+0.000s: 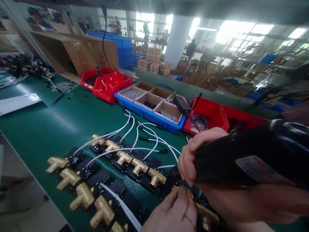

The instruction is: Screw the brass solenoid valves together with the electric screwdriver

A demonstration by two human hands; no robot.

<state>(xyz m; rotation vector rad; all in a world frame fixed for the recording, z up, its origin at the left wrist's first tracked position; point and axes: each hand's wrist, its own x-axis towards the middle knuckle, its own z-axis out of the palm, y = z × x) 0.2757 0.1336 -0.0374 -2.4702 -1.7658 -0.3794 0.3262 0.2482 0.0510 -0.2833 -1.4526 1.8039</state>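
Observation:
My right hand [188, 158] is wrapped round a black cylindrical power tool [224, 161] with a white and red label. Below the tool's front end, my left hand [175, 209], with a ring on one finger, has its fingers pressed together on a brass fitting [205, 212] that is partly hidden. To the left lie two rows of brass T-shaped fittings on black bases, a back row [124, 158] and a front row [83, 195]. White cables [145, 127] with black ends run from them.
Red bins [111, 85] and a blue tray [145, 112] with cardboard compartments of small parts stand behind. Further right is another red bin [210, 112]. A black cord with an inline box [182, 104] hangs over the tray. A cardboard box [96, 53] and distant people are at the back left.

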